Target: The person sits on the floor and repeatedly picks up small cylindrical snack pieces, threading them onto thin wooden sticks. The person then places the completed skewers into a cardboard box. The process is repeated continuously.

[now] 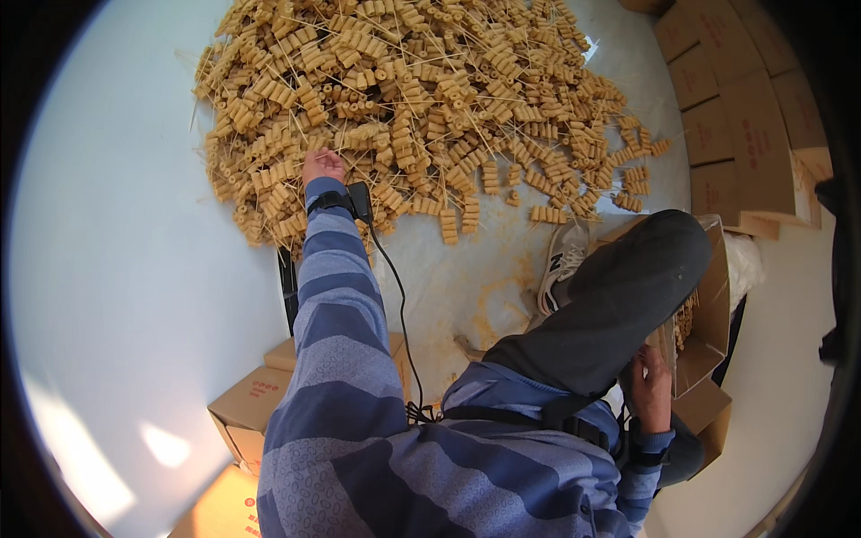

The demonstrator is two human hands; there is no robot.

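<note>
A: We have our left hand (323, 166) stretched out to the near edge of the heap of skewers (421, 99), the thin sticks threaded with little tan cylinders, spread across the pale floor sheet (466, 278). The fingers are curled down into the pile, but whether they have closed on a skewer we cannot tell; the knuckles hide it.

B: And our right hand (653, 387)?

A: On the far side of our raised knee from the heap, resting at the edge of the open cardboard box (708, 305). It looks loosely bent, touching the flap; we can't make out anything held in it. A few skewers show inside that box.

B: What could go wrong?

A: The sticks cross each other every way. If we pull one from the heap's edge, we judge its neighbours may drag along or the pieces may slide off the stick. The pointed ends are also a prick risk for our fingers.

B: Anything in the way?

A: The black cable (395, 296) runs from the wrist strap (334, 201) back toward us, just beside the heap; it could snag skewers. Our grey shoe (560, 260) sits close to the heap's near side, with stray skewers just beside it. Sealed cartons (744, 125) are stacked past the heap's right side, and another carton (256, 403) lies beneath our left arm.
</note>
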